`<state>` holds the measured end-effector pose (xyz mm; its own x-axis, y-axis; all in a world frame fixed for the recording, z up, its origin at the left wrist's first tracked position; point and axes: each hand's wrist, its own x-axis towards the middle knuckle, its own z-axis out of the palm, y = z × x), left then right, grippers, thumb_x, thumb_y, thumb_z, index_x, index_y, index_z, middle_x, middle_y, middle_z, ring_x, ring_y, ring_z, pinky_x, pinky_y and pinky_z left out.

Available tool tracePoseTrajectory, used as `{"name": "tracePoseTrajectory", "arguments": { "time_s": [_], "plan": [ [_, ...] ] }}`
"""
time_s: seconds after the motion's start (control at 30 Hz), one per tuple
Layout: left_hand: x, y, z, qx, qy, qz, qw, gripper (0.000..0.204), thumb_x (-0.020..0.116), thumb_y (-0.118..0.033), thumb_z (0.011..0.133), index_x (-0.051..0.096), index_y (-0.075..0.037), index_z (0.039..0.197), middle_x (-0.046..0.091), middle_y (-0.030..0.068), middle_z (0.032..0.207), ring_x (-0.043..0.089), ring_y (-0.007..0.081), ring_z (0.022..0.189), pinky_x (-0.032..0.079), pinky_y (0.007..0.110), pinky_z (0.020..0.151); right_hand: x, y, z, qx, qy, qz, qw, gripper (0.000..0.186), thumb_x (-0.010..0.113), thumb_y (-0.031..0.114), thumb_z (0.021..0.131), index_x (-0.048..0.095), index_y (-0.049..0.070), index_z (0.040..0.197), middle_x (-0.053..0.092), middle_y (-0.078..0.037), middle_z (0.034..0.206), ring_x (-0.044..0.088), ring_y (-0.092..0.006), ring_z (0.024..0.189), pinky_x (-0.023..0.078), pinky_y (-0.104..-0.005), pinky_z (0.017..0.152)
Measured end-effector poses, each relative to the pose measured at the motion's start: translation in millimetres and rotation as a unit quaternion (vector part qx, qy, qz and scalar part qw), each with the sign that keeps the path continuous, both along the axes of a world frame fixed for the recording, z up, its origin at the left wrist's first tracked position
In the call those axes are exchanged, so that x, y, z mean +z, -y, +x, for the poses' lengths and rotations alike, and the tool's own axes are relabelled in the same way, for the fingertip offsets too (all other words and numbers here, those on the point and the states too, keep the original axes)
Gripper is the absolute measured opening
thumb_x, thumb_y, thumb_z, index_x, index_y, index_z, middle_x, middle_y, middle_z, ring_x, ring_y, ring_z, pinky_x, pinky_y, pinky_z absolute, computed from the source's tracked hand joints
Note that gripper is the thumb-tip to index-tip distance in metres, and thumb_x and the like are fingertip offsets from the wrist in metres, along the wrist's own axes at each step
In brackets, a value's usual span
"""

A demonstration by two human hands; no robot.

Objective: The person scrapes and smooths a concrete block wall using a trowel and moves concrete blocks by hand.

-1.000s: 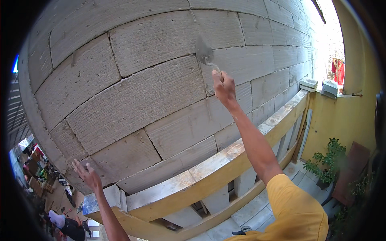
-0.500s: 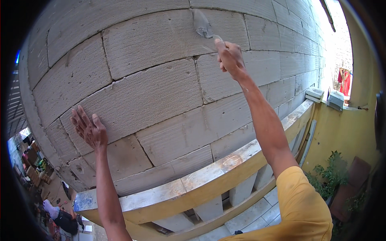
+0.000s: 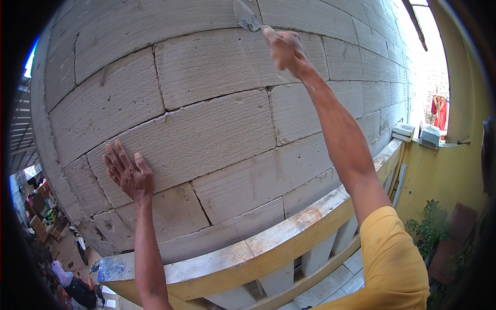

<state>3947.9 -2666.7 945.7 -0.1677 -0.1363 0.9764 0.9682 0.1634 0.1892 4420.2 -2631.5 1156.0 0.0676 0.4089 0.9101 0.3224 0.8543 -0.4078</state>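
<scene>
The right grip (image 3: 287, 49) is clamping round the handle end of a trowel (image 3: 247, 17), its fingers closed together. Just above and to the left of this grip, the trowel's blade is lying close to the pale block wall (image 3: 217, 124), near where blocks are meeting; whether it is actually touching, I cannot tell. Below and to the left, well apart, the left grip (image 3: 130, 174) is holding nothing: its fingers are spreading apart and its palm is facing the wall, seemingly bracing the body.

The step in hand appears to be dressing the wall's face, scraping or smoothing with the blade. The next move is probably calling for a low blade angle and even pressure, with the left grip steadying the high reach.

Farther out, below both grips, a yellow railing (image 3: 227, 262) is running along the wall. Down and to the right of the right grip, beyond the sleeve (image 3: 395, 253), a leafy plant (image 3: 431, 227) is standing.
</scene>
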Motion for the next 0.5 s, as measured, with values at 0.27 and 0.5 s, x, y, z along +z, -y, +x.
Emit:
{"name": "tracePoseTrajectory", "arguments": {
  "time_s": [0.27, 0.5],
  "plan": [
    [-1, -2, -3, -0.003, -0.005, 0.003, 1.0, 0.069, 0.047, -0.04, 0.107, 0.028, -0.026, 0.172, 0.02, 0.0028, 0.18, 0.013, 0.0319, 0.166, 0.009, 0.052, 0.133, 68, -23, -2, 0.01, -0.042, -0.004, 0.999, 0.054, 0.06, 0.051, 0.1, 0.057, 0.005, 0.073, 0.057, -0.008, 0.065, 0.056, -0.0149, 0.05, 0.04, -0.0338, 0.043],
    [-2, -2, -4, -0.022, 0.002, 0.006, 1.0, 0.072, 0.05, -0.041, 0.106, 0.027, -0.029, 0.172, 0.019, 0.0022, 0.18, 0.012, 0.0313, 0.167, 0.009, 0.052, 0.134, -41, -8, -8, 0.009, -0.081, -0.041, 0.996, 0.054, 0.062, 0.051, 0.102, 0.057, 0.005, 0.075, 0.057, -0.007, 0.064, 0.053, -0.0133, 0.044, 0.038, -0.0327, 0.038]
  ]
}}
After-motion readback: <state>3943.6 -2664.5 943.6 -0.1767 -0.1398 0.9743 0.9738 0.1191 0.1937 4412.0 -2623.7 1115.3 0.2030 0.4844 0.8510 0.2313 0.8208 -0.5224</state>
